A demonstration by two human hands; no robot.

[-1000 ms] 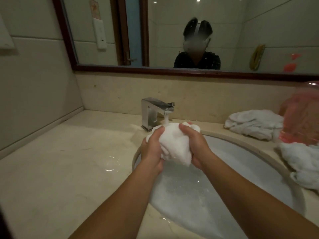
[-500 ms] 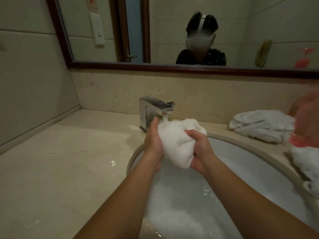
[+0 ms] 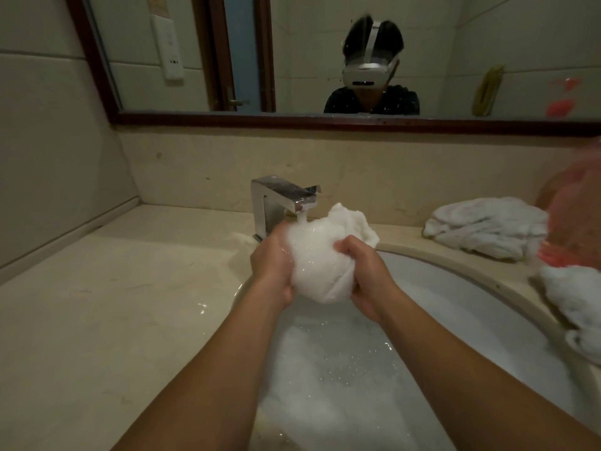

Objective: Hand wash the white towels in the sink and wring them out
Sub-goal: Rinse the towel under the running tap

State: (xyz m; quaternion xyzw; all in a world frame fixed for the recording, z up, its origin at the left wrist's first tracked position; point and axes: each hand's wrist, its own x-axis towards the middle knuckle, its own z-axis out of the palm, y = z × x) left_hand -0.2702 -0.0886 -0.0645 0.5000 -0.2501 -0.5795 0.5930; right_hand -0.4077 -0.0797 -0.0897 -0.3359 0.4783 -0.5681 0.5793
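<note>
A bunched, wet white towel (image 3: 320, 255) is held over the back of the round sink (image 3: 471, 275), right under the chrome tap (image 3: 279, 196), which runs a thin stream onto it. My left hand (image 3: 271, 263) grips its left side and my right hand (image 3: 364, 271) grips its right side, fingers curled into the cloth. Foamy water lies in the basin below my forearms. Another white towel (image 3: 484, 226) lies crumpled on the counter at the back right, and a third white towel (image 3: 572, 307) hangs over the sink's right rim.
A blurred pink object (image 3: 572, 229) stands at the right edge beside the towels. The beige stone counter (image 3: 113, 304) stretches to the left, wet near the sink. A framed mirror (image 3: 292, 120) runs along the wall behind the tap.
My hands have kneaded the towel into a rounder ball and turned it under the running tap. The view has tilted slightly and come closer.
</note>
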